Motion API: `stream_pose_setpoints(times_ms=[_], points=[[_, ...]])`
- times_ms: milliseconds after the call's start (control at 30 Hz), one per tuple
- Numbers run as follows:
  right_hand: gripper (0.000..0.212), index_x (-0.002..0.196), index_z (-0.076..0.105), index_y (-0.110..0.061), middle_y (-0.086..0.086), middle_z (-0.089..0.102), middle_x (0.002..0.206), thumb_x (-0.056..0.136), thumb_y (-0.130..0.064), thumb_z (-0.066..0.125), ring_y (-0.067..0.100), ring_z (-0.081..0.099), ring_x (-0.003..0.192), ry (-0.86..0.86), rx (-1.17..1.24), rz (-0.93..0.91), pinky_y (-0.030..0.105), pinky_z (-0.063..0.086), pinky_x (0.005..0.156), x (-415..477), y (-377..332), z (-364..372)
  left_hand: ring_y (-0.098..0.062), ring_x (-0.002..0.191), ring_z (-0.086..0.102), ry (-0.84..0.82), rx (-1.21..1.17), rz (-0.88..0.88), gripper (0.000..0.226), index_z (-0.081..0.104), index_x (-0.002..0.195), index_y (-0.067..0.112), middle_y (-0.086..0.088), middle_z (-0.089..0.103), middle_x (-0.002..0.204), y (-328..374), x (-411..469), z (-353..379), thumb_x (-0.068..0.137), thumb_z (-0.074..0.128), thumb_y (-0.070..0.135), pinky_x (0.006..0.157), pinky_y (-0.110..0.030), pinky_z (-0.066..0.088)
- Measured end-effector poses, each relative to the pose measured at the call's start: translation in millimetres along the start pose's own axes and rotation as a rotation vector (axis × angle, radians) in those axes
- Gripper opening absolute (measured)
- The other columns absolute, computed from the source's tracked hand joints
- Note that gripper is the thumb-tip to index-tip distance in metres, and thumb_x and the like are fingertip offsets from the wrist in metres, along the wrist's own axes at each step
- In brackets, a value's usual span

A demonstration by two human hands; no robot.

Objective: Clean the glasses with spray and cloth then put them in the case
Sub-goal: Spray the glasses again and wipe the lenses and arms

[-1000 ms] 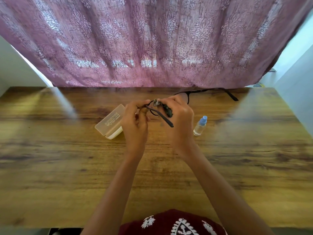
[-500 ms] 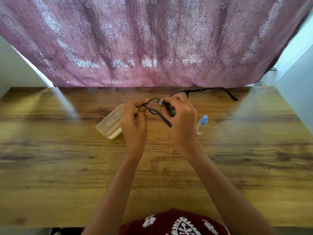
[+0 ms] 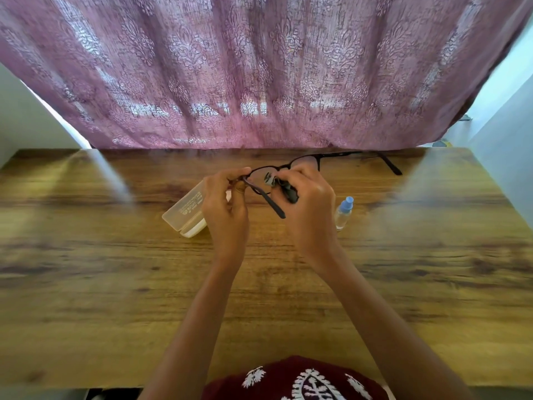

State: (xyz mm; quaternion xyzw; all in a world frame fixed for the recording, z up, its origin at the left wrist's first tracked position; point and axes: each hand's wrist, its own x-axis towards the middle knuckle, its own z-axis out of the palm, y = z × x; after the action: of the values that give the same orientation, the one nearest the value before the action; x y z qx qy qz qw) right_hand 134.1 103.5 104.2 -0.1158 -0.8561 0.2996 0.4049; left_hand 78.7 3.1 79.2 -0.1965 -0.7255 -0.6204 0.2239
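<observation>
Head view: case [image 3: 184,213] left, spray bottle [image 3: 344,212] right of glasses [image 3: 305,164].

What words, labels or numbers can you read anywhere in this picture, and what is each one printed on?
Glasses case: dark print runs along its clear lid, seen at a slant, too small and blurred to read.
Spray bottle: no label or text shows.
Glasses: no readable marking on the frame.
Cloth: no print shows.
Curtain and garment: only patterns, no words.
So nothing here can be quoted.
</observation>
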Motion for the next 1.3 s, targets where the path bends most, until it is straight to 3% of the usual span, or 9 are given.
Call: stream_pose_setpoints(times_ms=[67,200,267,367,567,800,933,1100,1300], points=[[0.017,0.09,0.073,-0.001,0.007,0.063,0.081,0.074,-0.001,0.078,0.008,0.055,0.068,-0.025,-0.004,-0.015,0.004,0.04,0.065,-7.0,-2.7,0.4,-0.025,0.091,0.062,-0.004,0.002,-0.013,0.022,0.061,0.104,0.034,0.03,0.053,0.094,-0.5,0.7,0.4,0.095,0.049,0.018,0.08,-0.044,0.052],[0.015,0.093,0.072,-0.004,0.005,0.062,0.083,0.078,-0.007,0.076,0.01,0.056,0.069,-0.075,0.05,-0.024,0.011,0.041,0.062,-7.8,-10.3,-0.2,-0.003,0.088,0.054,-0.014,0.044,0.01,0.018,0.066,0.1,0.014,0.02,0.055,0.091,0.3,-1.9,3.8,0.092,0.055,0.002,0.077,-0.015,0.041],[0.015,0.094,0.073,-0.004,0.005,0.062,0.083,0.079,-0.006,0.075,0.01,0.057,0.067,-0.059,0.071,-0.021,0.012,0.043,0.061,-1.6,-10.1,-0.7,-0.008,0.085,0.053,-0.02,0.048,0.018,0.018,0.066,0.099,0.012,0.019,0.054,0.09,1.6,-2.8,4.6,0.092,0.055,0.0,0.074,-0.012,0.037],[0.012,0.09,0.073,-0.001,0.005,0.061,0.082,0.079,-0.004,0.076,0.006,0.053,0.064,-0.004,0.036,-0.005,0.009,0.043,0.062,4.6,-5.3,-0.8,0.004,0.081,0.048,-0.008,0.046,0.022,0.023,0.06,0.093,0.02,0.022,0.05,0.086,4.3,-3.5,3.2,0.09,0.053,-0.002,0.072,-0.009,0.035],[0.016,0.09,0.072,0.0,0.006,0.062,0.083,0.075,-0.002,0.078,0.007,0.054,0.068,-0.035,0.009,-0.01,0.002,0.04,0.065,-11.6,-3.3,-1.0,-0.008,0.081,0.049,0.006,0.049,-0.015,0.028,0.058,0.095,0.028,0.025,0.05,0.087,2.9,-1.7,2.0,0.09,0.052,0.001,0.072,-0.011,0.035],[0.013,0.093,0.072,-0.003,0.004,0.06,0.083,0.08,-0.006,0.075,0.01,0.056,0.066,-0.064,0.06,-0.017,0.013,0.044,0.06,-2.2,-9.7,1.4,0.002,0.083,0.05,-0.013,0.026,-0.008,0.026,0.061,0.097,0.022,0.032,0.054,0.088,4.2,-4.7,3.5,0.09,0.053,-0.002,0.073,-0.009,0.037],[0.012,0.089,0.072,-0.001,0.006,0.06,0.082,0.078,-0.001,0.075,0.012,0.056,0.065,-0.012,0.005,-0.003,0.017,0.044,0.059,0.2,-2.3,0.5,-0.004,0.087,0.048,0.02,0.065,0.02,0.022,0.063,0.098,0.022,0.029,0.051,0.09,6.8,-3.2,1.3,0.092,0.052,0.004,0.075,-0.009,0.036],[0.01,0.085,0.071,-0.002,0.005,0.061,0.081,0.078,-0.006,0.076,0.011,0.055,0.065,-0.075,-0.003,-0.005,0.013,0.04,0.06,-12.7,-8.1,0.6,-0.011,0.085,0.049,0.01,0.077,0.019,0.025,0.059,0.098,0.025,0.045,0.048,0.094,11.3,-2.8,3.9,0.092,0.054,0.002,0.074,-0.008,0.036],[0.01,0.09,0.072,-0.001,0.004,0.06,0.083,0.081,-0.005,0.074,0.008,0.053,0.066,-0.054,0.009,0.005,0.004,0.038,0.06,-0.2,-6.0,3.2,-0.018,0.082,0.05,-0.005,0.077,0.067,0.026,0.06,0.099,0.021,0.046,0.048,0.095,10.8,-5.1,3.4,0.091,0.054,-0.003,0.074,-0.009,0.036]])
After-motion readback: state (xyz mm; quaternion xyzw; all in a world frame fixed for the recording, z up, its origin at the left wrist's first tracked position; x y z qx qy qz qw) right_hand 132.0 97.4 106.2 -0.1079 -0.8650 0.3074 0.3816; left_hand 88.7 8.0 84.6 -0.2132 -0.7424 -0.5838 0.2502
